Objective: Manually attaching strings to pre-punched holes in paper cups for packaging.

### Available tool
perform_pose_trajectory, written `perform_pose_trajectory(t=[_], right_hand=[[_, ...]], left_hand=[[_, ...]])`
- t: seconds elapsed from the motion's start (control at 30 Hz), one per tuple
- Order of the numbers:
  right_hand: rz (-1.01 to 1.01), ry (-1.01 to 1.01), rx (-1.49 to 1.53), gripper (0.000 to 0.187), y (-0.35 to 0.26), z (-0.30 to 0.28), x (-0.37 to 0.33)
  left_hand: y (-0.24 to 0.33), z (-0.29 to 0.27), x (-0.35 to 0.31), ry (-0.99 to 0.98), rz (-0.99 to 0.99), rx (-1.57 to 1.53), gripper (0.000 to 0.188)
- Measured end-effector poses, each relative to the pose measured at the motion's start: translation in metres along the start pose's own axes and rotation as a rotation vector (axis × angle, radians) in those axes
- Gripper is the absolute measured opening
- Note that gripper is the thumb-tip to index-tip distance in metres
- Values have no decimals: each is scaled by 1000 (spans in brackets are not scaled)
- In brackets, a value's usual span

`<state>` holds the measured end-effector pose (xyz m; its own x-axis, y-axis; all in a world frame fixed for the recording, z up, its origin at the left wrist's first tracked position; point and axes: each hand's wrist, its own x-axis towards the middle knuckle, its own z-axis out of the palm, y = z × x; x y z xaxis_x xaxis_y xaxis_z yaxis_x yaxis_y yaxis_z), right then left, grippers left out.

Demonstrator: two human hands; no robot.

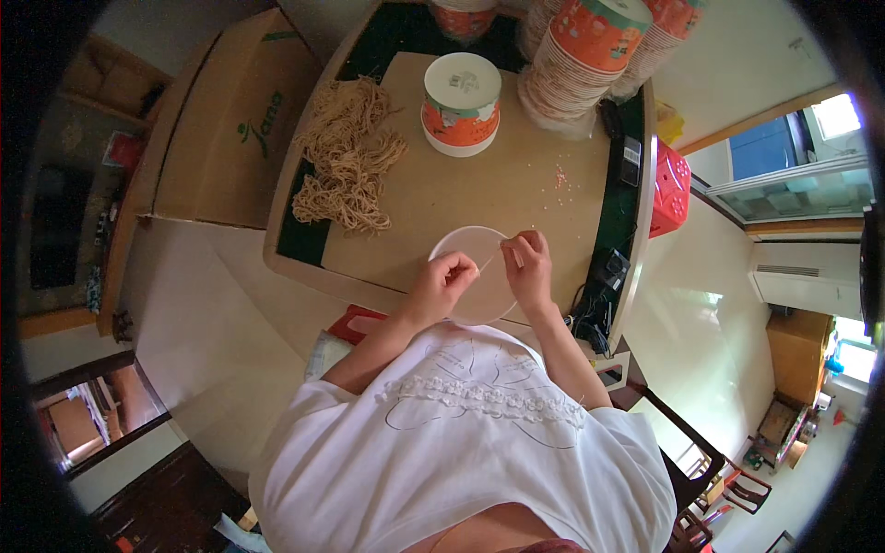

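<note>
Both my hands are close together over a round, whitish, see-through lid or shallow bowl [489,300] at the table's near edge. My left hand [444,286] is closed in a pinch, with a thin pale strand [485,266] at its fingertips. The strand slants up toward my right hand [527,269], whose thumb and fingers are also pinched together. Whether the strand is a piece of cord is too small to tell. Beyond them, an orange and white paper tub [461,120] stands upside down on a brown board [415,198]. To its left lies a tangled heap of tan cords [350,157].
Tall stacks of similar paper tubs [576,69] stand at the table's far right. Pink and white crumbs [560,175] dot the board. Dark devices and cables [599,304] line the right edge. A red plastic stool [671,189] is beside the table, a large cardboard box [235,120] at left.
</note>
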<state>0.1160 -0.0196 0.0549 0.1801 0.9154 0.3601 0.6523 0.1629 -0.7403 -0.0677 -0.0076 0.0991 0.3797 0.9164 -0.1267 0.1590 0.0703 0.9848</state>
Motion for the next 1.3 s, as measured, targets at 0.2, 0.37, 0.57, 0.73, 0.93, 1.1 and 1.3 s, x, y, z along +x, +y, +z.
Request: perform_pose_trajectory(t=[0.2, 0.37, 0.57, 0.73, 0.93, 1.1, 1.3], right_hand=[[60, -42, 29, 4, 18, 2, 1], [67, -80, 17, 3, 15, 7, 2], [189, -134, 59, 5, -4, -14, 18], [150, -263, -34, 9, -9, -53, 59], [-104, 75, -232, 9, -30, -134, 157], [-153, 455, -194, 17, -28, -196, 268], [-448, 545, 319, 28, 8, -200, 398]], left_hand=[[21, 5, -9, -281, 67, -28, 10], [24, 3, -6, -263, 38, -81, 9], [43, 5, 8, -176, 63, -157, 8], [86, 5, 35, -131, 244, -63, 9], [156, 3, 101, -85, 485, -81, 7], [242, 31, 165, 56, 1003, 180, 7], [257, 74, 262, 238, 1165, 467, 10]])
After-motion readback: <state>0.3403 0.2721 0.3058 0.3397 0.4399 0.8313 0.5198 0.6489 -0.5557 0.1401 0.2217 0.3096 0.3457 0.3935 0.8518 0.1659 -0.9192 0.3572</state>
